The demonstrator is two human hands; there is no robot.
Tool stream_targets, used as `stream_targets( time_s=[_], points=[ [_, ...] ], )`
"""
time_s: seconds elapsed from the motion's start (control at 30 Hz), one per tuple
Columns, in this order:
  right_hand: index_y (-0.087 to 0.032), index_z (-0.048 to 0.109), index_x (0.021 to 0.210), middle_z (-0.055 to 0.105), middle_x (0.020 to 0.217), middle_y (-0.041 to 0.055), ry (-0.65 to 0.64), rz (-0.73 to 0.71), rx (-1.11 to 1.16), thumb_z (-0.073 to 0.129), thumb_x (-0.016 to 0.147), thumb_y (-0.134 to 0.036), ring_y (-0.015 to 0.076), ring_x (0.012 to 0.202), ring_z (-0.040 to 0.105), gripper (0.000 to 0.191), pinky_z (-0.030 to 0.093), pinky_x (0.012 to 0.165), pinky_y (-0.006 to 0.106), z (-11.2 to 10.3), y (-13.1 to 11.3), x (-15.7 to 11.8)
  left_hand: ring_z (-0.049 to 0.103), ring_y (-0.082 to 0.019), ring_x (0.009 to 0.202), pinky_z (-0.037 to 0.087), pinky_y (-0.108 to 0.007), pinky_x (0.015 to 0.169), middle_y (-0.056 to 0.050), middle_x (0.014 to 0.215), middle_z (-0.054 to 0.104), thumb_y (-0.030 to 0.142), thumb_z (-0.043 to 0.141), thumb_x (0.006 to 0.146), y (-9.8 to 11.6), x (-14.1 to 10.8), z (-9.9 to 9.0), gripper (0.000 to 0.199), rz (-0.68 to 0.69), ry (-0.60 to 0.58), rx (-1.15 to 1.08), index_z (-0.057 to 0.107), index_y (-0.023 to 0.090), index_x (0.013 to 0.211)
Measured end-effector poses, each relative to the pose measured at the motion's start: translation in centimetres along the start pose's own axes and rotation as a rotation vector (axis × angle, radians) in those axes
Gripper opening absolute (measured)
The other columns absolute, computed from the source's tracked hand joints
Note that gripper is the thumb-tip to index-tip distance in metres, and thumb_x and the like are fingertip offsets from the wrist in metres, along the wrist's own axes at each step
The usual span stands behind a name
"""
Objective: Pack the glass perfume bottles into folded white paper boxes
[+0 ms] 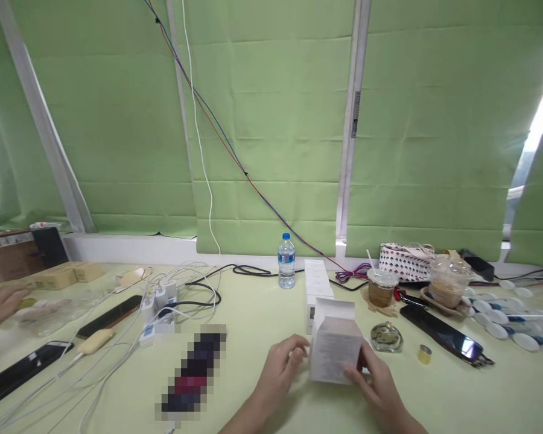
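A white cardboard box (335, 352) with small print stands tilted over the table, its top flap raised. My right hand (377, 380) grips it at the lower right corner, thumb on the front and fingers round the side. My left hand (278, 367) is at the box's left edge with bent, slightly parted fingers; whether the fingertips touch the cardboard is unclear. Behind the box runs a row of white boxes (317, 286). To the right lie a glass bottle (386, 336) with a patterned front and a small gold cap (424, 354).
A water bottle (286, 262) stands by the wall. Drink cups (382, 289), a black phone (443, 331) and several white-capped tubes (502, 316) are at the right. Left are tangled cables, a power strip (160, 307), phones and another person's hand (2, 307).
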State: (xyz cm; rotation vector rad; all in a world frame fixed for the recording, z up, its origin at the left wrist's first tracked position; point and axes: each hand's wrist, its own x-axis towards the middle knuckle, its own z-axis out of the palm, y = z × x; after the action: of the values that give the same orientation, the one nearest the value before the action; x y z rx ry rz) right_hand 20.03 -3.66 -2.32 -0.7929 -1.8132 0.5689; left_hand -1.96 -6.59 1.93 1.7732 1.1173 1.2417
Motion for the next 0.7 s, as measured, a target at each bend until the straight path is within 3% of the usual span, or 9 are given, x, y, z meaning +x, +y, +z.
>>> stream_targets(
  time_s=[0.1,0.2,0.27,0.37,0.43,0.5,0.6,0.7],
  points=[
    [-0.023,0.026,0.14,0.066,0.089,0.0058,-0.068,0.075,0.156,0.045,0.093,-0.043,0.0185,0.066,0.061,0.055,0.053,0.063,0.029,0.3,-0.5,0.2,0.054,-0.027,0.111,0.043,-0.039,0.096,-0.012,0.124,0.055,0.047,0.058,0.084,-0.3,-0.5,-0.1,0.055,0.203,0.026,0.052,0.043,0.022,0.13],
    [-0.025,0.017,0.143,0.065,0.097,0.0067,-0.211,0.063,0.212,0.042,0.095,-0.041,0.0194,0.076,0.063,0.057,0.053,0.074,0.032,0.3,-1.2,0.3,0.052,-0.025,0.115,0.042,-0.041,0.099,-0.012,0.139,0.042,0.03,0.062,0.084,-0.9,-0.9,0.0,0.068,0.221,0.039,0.056,0.024,0.028,0.14],
    [-0.025,0.018,0.144,0.065,0.097,0.0066,-0.266,0.046,0.184,0.04,0.096,-0.039,0.0197,0.078,0.063,0.055,0.052,0.075,0.032,0.1,-1.5,0.4,0.051,-0.026,0.118,0.041,-0.042,0.1,-0.011,0.141,0.042,0.024,0.063,0.082,-0.8,-1.0,0.0,0.07,0.209,-0.018,0.088,0.026,0.029,0.141],
    [-0.024,0.029,0.142,0.064,0.08,0.0028,-0.275,0.021,0.04,0.041,0.095,-0.036,0.019,0.069,0.061,0.05,0.051,0.068,0.031,0.0,-1.3,0.4,0.054,-0.027,0.113,0.044,-0.04,0.095,-0.009,0.134,0.052,0.019,0.07,0.073,0.0,-0.6,-0.4,0.07,0.156,-0.13,0.123,0.04,0.028,0.135],
    [-0.025,0.031,0.142,0.061,0.076,0.0009,-0.213,0.011,-0.053,0.044,0.095,-0.034,0.0167,0.06,0.057,0.05,0.05,0.059,0.028,0.2,-0.8,0.2,0.061,-0.024,0.097,0.05,-0.036,0.084,-0.008,0.121,0.06,0.019,0.073,0.068,0.5,-0.3,-0.4,0.067,0.094,-0.123,0.072,0.044,0.025,0.128],
    [-0.028,0.028,0.143,0.061,0.094,0.0049,-0.111,-0.035,-0.085,0.045,0.094,-0.03,0.0132,0.056,0.054,0.052,0.048,0.052,0.025,0.4,-0.4,0.1,0.064,-0.02,0.085,0.052,-0.033,0.075,-0.006,0.107,0.063,0.02,0.076,0.065,0.6,-0.2,-0.2,0.063,0.03,-0.086,-0.012,0.041,0.024,0.117],
    [-0.035,0.034,0.14,0.044,0.129,0.0113,-0.052,-0.215,-0.147,0.042,0.095,-0.022,0.0098,0.06,0.056,0.048,0.05,0.054,0.025,0.3,-0.1,0.1,0.065,-0.018,0.082,0.053,-0.03,0.073,-0.002,0.097,0.064,0.021,0.077,0.066,0.1,-0.4,0.4,0.056,-0.039,-0.104,-0.076,0.035,0.025,0.103],
    [-0.034,0.039,0.14,0.041,0.131,0.0124,-0.082,-0.304,-0.291,0.037,0.096,-0.017,0.0112,0.067,0.06,0.047,0.053,0.062,0.026,-0.1,-0.4,0.3,0.064,-0.017,0.08,0.052,-0.029,0.073,0.0,0.088,0.067,0.022,0.073,0.071,-0.6,-0.8,0.9,0.05,-0.083,-0.142,-0.045,0.034,0.025,0.102]
  ],
)
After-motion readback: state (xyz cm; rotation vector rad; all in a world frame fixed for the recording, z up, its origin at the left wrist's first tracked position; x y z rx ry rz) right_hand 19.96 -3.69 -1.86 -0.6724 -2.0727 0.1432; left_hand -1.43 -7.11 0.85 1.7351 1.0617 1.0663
